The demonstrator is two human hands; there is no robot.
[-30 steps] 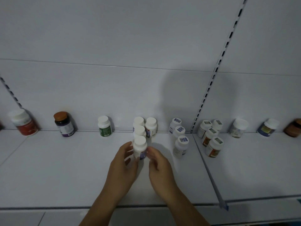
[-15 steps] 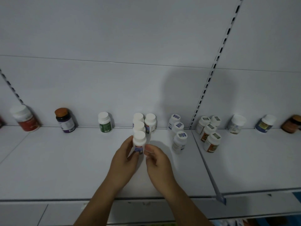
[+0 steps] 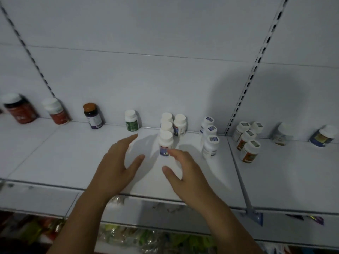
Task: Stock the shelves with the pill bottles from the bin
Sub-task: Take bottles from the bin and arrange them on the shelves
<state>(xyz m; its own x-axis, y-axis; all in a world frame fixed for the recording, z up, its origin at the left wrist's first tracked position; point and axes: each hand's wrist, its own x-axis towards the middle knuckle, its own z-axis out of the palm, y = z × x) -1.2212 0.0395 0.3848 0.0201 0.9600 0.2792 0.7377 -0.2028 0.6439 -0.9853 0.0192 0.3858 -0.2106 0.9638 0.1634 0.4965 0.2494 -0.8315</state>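
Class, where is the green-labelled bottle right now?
In the head view, the green-labelled bottle stands by the back wall, left of centre, between the brown-capped bottle and the white-capped cluster.

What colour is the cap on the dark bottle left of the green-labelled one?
The cap is orange-brown, seen best in the head view.

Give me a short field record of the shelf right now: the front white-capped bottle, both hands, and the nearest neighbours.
front bottle: upright on the shelf, white cap, blue label, heads a column of three
left hand: open, fingers spread, clear of the front bottle
right hand: open; one fingertip by the front bottle's label, contact unclear
right neighbours: three sticker-capped bottles in a column
left neighbour: green-label bottle, upright at the back wall
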